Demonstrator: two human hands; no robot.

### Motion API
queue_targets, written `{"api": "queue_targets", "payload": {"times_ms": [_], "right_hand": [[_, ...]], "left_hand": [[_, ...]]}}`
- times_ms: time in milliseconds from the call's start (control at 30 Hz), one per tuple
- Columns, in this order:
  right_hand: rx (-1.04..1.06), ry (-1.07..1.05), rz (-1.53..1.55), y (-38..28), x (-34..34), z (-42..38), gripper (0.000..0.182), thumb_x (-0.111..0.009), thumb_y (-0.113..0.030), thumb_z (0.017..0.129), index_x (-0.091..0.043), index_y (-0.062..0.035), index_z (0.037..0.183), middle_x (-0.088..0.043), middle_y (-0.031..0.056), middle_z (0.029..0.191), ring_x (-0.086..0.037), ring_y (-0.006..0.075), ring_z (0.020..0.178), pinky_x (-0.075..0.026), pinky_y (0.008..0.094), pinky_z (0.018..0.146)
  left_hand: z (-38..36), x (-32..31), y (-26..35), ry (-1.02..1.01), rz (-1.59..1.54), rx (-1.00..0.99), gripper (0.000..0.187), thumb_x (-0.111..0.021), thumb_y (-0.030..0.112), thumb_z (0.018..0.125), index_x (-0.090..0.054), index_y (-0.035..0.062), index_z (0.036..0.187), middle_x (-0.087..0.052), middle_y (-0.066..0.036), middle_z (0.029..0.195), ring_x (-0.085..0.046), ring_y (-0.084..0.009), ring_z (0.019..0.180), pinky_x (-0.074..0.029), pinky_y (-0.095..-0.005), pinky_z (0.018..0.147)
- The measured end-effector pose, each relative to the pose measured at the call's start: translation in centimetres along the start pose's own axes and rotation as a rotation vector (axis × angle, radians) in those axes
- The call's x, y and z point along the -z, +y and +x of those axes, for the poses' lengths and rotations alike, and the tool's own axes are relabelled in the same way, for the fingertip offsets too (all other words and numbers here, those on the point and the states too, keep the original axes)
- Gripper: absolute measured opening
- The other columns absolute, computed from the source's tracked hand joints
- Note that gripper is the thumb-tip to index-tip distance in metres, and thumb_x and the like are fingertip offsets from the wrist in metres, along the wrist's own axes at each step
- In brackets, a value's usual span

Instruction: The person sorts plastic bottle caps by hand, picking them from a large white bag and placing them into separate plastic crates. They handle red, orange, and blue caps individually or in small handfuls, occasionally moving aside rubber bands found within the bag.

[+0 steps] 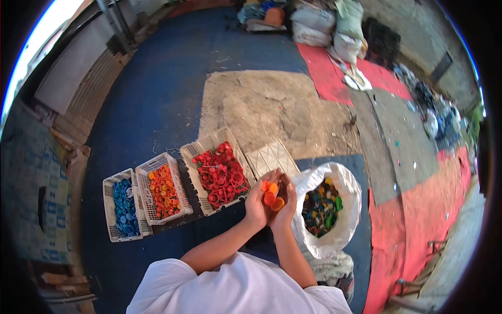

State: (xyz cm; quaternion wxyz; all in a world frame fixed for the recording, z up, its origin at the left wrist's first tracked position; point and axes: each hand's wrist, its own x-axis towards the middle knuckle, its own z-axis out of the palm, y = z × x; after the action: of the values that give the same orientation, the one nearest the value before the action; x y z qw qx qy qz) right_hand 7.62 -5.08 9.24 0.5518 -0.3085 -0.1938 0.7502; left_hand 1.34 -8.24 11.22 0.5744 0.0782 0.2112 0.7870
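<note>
Several orange caps lie in my cupped hands, which are side by side with palms up. My left hand forms the right side of the cup, near the white sack of mixed-colour caps. On the other side, my right hand is by the crate of red caps. Further left stand a crate of orange caps and a crate of blue caps. A white lattice-topped crate is just beyond my fingertips.
Blue matting and a bare concrete patch stretch ahead. Stuffed sacks stand at the back. Red mats cover the ground at right, with bagged material along the wall. A crumpled cloth or bag lies below the white sack.
</note>
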Motion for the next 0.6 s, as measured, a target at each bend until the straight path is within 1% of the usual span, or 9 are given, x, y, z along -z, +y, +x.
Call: {"api": "queue_targets", "payload": {"times_ms": [67, 167, 233, 300, 333, 433, 500, 567, 600], "right_hand": [[-0.049, -0.045, -0.071, 0.7, -1.5, -1.6, 0.048, -0.056, -0.028, 0.097, -0.052, 0.0025, 0.133, -0.055, 0.0163, 0.136, -0.054, 0.0256, 0.127, -0.041, 0.0384, 0.11], [-0.108, -0.124, -0.128, 3.0, -3.2, -4.3, 0.048, -0.056, -0.028, 0.097, -0.052, 0.0021, 0.134, -0.056, 0.0157, 0.135, -0.055, 0.0251, 0.125, -0.043, 0.0382, 0.109], [-0.184, -0.167, -0.101, 5.2, -3.9, -5.6, 0.049, -0.056, -0.03, 0.097, -0.051, 0.0011, 0.134, -0.058, 0.0142, 0.133, -0.055, 0.0247, 0.125, -0.042, 0.0386, 0.11], [-0.261, -0.208, -0.09, 7.4, -5.2, -7.7, 0.049, -0.055, -0.027, 0.095, -0.052, 0.0013, 0.135, -0.058, 0.0145, 0.133, -0.055, 0.0252, 0.125, -0.041, 0.0381, 0.111], [-0.281, -0.225, -0.092, 8.6, -5.9, -9.1, 0.048, -0.055, -0.026, 0.095, -0.053, 0.0015, 0.135, -0.058, 0.0146, 0.133, -0.055, 0.0254, 0.125, -0.041, 0.038, 0.111], [-0.315, -0.287, -0.152, 11.9, -8.2, -14.6, 0.046, -0.053, -0.022, 0.093, -0.056, 0.0024, 0.132, -0.059, 0.0142, 0.133, -0.055, 0.0253, 0.125, -0.04, 0.0366, 0.111], [-0.297, -0.347, -0.257, 14.1, -9.7, -18.2, 0.046, -0.053, -0.022, 0.092, -0.057, 0.0024, 0.131, -0.059, 0.0134, 0.133, -0.055, 0.0247, 0.125, -0.04, 0.0362, 0.111], [-0.288, -0.367, -0.333, 16.0, -10.7, -21.8, 0.04, -0.051, -0.012, 0.095, -0.057, 0.0026, 0.132, -0.06, 0.0116, 0.126, -0.056, 0.0198, 0.118, -0.042, 0.032, 0.105], [-0.266, -0.389, -0.391, 17.1, -10.8, -23.4, 0.038, -0.051, -0.008, 0.095, -0.057, 0.0032, 0.132, -0.061, 0.0109, 0.123, -0.057, 0.0178, 0.115, -0.043, 0.0301, 0.103]], "left_hand": [[-1.8, -0.1, 1.7, 0.055, 0.108, -0.032, 0.05, -0.041, 0.031, 0.103, -0.045, -0.0024, 0.14, -0.045, -0.017, 0.151, -0.037, -0.0283, 0.145, -0.026, -0.0401, 0.121], [-4.2, 3.3, 3.3, 0.051, 0.169, -0.168, 0.049, -0.041, 0.029, 0.102, -0.047, -0.003, 0.139, -0.046, -0.017, 0.151, -0.039, -0.0278, 0.142, -0.026, -0.0405, 0.121], [-6.0, 3.3, 6.3, 0.151, -0.034, -0.192, 0.045, -0.044, 0.027, 0.1, -0.052, -0.0023, 0.133, -0.05, -0.016, 0.146, -0.045, -0.0282, 0.138, -0.029, -0.041, 0.119], [-8.2, 4.7, 9.2, 0.21, -0.217, -0.225, 0.043, -0.046, 0.026, 0.099, -0.055, -0.0018, 0.13, -0.053, -0.016, 0.143, -0.047, -0.0286, 0.135, -0.032, -0.0411, 0.119], [-9.6, 5.5, 10.5, 0.215, -0.275, -0.253, 0.038, -0.048, 0.024, 0.098, -0.058, -0.001, 0.125, -0.056, -0.015, 0.14, -0.05, -0.0288, 0.133, -0.035, -0.0413, 0.117], [-14.7, 7.3, 14.4, 0.3, -0.282, -0.325, 0.035, -0.049, 0.024, 0.099, -0.057, 0.0, 0.123, -0.057, -0.014, 0.138, -0.051, -0.0274, 0.13, -0.034, -0.0399, 0.116], [-18.2, 8.6, 16.4, 0.345, -0.234, -0.372, 0.031, -0.049, 0.021, 0.099, -0.058, 0.0021, 0.122, -0.061, -0.012, 0.13, -0.055, -0.0257, 0.125, -0.039, -0.0389, 0.113], [-21.3, 11.2, 17.3, 0.385, -0.141, -0.416, 0.031, -0.048, 0.022, 0.1, -0.058, 0.0033, 0.122, -0.062, -0.011, 0.127, -0.056, -0.0257, 0.124, -0.041, -0.0394, 0.111], [-22.7, 12.2, 17.9, 0.416, -0.089, -0.415, 0.027, -0.049, 0.021, 0.1, -0.058, 0.0058, 0.121, -0.063, -0.01, 0.121, -0.059, -0.0226, 0.118, -0.045, -0.0369, 0.105]]}}
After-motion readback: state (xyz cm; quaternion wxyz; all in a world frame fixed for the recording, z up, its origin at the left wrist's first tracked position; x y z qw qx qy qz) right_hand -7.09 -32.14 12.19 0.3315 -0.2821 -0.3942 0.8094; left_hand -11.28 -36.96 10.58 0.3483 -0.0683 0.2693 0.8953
